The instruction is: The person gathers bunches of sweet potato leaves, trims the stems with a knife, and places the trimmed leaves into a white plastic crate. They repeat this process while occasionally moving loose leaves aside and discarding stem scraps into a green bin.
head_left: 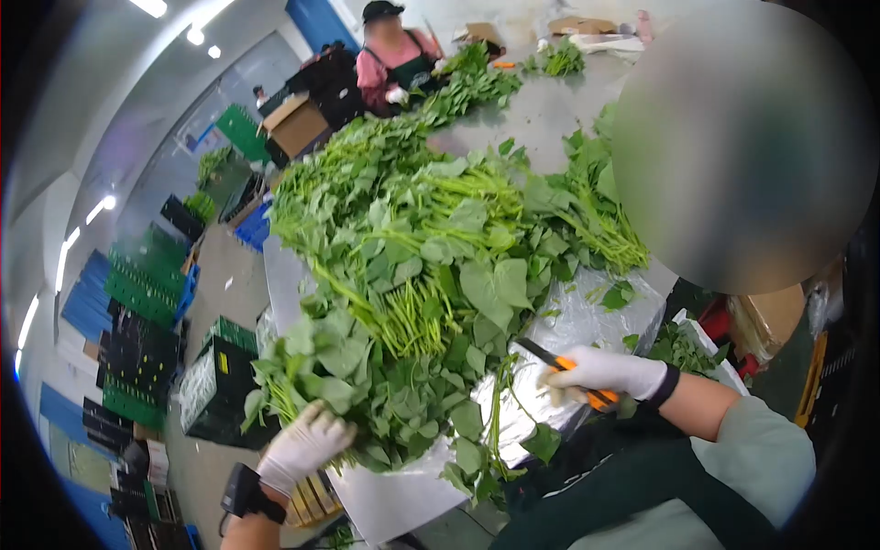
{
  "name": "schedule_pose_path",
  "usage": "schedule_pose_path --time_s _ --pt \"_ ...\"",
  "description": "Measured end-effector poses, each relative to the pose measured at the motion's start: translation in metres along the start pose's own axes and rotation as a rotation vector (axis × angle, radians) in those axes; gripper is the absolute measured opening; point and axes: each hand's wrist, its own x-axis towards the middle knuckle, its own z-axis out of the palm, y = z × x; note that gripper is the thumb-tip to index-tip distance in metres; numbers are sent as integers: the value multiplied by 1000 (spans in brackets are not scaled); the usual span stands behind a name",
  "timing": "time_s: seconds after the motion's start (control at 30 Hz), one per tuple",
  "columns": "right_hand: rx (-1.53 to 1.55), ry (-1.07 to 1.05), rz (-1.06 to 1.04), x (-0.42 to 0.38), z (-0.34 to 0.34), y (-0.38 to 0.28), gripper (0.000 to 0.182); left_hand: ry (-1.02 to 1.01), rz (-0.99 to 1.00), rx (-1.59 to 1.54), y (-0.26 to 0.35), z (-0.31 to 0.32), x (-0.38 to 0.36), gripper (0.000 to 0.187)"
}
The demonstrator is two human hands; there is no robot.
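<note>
A large heap of leafy green stems covers much of the metal table, with cut stem ends bunched in the middle. My left hand, in a white glove, is at the heap's near left edge, its fingers curled on the greens there. My right hand, also gloved, is closed around an orange-and-black utility knife whose dark end points up and left. Below that knife, a few loose leafy stems hang over the near table edge. Whether a blade is out, I cannot make out.
Shiny clear film lies on the metal table. Across it stands a person in a dark apron, beside more greens. A black crate is on the floor at left, and a cardboard box at right. A blurred disc hides the upper right.
</note>
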Motion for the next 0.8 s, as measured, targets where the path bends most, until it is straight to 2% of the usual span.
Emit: schedule_pose_path --time_s 0.07,0.17,0.2,0.3,0.37,0.4,0.43,0.47,0.53,0.57,0.6,0.67,0.73,0.8 --pt "-235 -83 -64 26 21 -37 28 171 -126 -109 -2 13 -15 30" --pt "-18 -335 -253 66 69 -88 29 120 -323 -131 2 29 -32 33" --pt "40 -424 -287 81 86 -98 30 189 -410 -176 6 36 -35 35" --pt "206 -547 -221 132 131 -104 34 210 -579 -375 17 33 -36 36" --pt "108 -426 -257 186 130 -81 36 234 -645 -462 24 34 -41 37" --pt "50 -357 -252 204 123 -73 36 341 -774 -534 31 36 -47 40" --pt "119 -370 -224 200 120 -75 38 449 -908 -597 36 35 -54 43" --pt "183 -391 -195 197 119 -77 40 432 -929 -587 41 33 -61 43" --pt "157 -380 -209 201 123 -73 40 588 -1283 -878 62 20 -74 42" --pt "127 -380 -212 202 123 -72 41 735 -1378 -1142 74 20 -78 35" --pt "95 -374 -221 196 123 -77 42 797 -1439 -1205 81 15 -78 31" --pt "105 -374 -240 191 123 -75 39 788 -1544 -1260 93 -6 -78 29" --pt "40 -362 -356 175 127 -76 36 762 -1555 -1213 100 -33 -71 18" --pt "49 -388 -430 137 131 -81 31 824 -1544 -1413 102 -64 -58 22"
